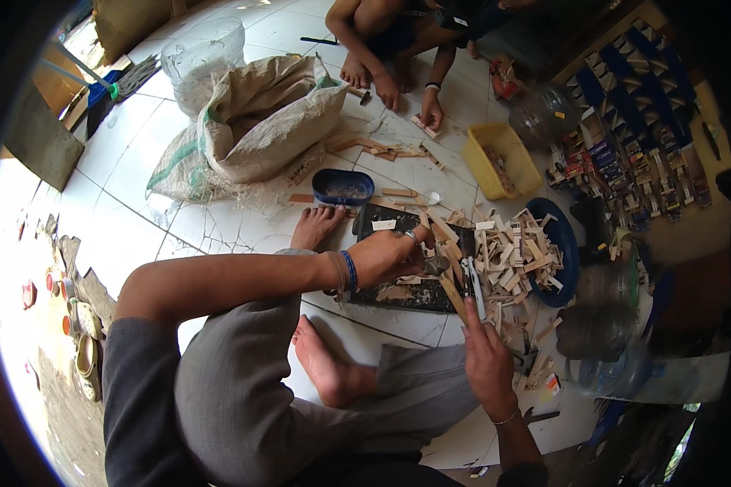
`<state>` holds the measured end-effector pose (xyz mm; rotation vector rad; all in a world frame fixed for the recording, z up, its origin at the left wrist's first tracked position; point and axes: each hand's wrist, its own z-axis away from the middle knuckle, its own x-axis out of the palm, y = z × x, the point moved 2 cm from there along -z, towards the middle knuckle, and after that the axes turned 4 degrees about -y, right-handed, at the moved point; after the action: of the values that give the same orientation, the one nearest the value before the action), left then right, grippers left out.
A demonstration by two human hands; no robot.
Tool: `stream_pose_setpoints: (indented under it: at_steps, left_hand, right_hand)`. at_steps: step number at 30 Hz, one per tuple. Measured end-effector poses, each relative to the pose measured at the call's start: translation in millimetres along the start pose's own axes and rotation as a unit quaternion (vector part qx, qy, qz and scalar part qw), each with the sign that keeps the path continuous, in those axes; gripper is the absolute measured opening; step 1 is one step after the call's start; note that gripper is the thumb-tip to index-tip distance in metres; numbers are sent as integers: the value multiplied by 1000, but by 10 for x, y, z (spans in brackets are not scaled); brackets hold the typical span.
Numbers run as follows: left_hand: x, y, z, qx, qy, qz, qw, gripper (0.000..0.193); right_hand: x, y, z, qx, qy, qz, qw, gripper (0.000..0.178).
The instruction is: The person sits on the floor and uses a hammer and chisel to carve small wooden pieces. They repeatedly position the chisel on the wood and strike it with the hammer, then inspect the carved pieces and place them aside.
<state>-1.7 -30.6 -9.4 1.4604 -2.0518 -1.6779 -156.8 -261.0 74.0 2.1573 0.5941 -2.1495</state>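
Note:
My left hand (pixel 391 253) reaches across my knee and pinches a small wooden piece over a dark work board (pixel 410 294) on the tiled floor. Low at the centre right, my right hand (pixel 486 349) grips a thin metal tool (pixel 473 286) together with a wooden stick, tip pointing up toward the left hand. A heap of small cut wooden sticks (pixel 518 253) lies just right of both hands, partly on a dark blue round lid (pixel 564 243). My bare feet rest on the floor by the board.
Another person sits at the top, a hand (pixel 430 108) touching wood pieces on the floor. A burlap sack (pixel 260 122), a blue oval tub (pixel 343 187), a yellow tub (pixel 502 158), clear plastic jars and rows of small finished wooden models (pixel 625 154) surround the spot.

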Motion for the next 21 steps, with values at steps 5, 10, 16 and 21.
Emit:
stream_pose_setpoints:
  at_steps: [5, 10, 16, 21]
  left_hand:
    - [28, -40, -1, 1, -2, 3, 1000, 40]
    - [6, -10, -14, 5, -15, -7, 1000, 36]
    - [20, -20, -14, -5, -20, -1, 1000, 33]
    - [33, -39, -24, 26, -2, -4, 1000, 37]
  right_hand:
    - [-37, 11, 37, -1, 41, 17, 999, 67]
    - [-4, 43, 20, 41, -68, 69, 994, 70]
    - [-20, 10, 38, -4, 74, -13, 997, 67]
    - [79, 48, 48, 32, -21, 16, 999, 65]
